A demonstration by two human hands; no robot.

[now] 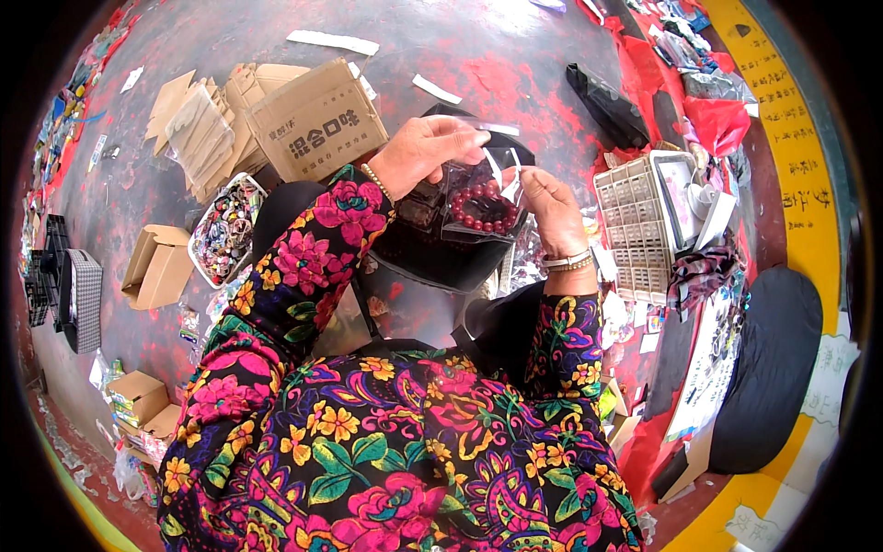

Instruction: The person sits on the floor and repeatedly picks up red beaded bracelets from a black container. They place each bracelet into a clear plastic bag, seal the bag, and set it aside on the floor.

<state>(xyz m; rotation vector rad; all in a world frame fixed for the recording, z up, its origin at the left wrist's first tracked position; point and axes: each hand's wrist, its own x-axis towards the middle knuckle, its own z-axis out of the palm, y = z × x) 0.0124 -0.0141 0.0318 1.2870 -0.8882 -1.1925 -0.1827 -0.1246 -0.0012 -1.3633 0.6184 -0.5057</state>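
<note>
The small clear plastic bag of dark red beads [478,202] hangs between both hands: left fingers [460,140] pinch its top edge, right fingers [532,184] pinch its right side.

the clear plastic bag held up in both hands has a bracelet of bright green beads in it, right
Not quite: the head view shows dark red beads, not green. The clear plastic bag is indeed held up by both hands, the left hand at its top edge and the right hand at its side, with the bracelet of dark red beads inside.
</note>
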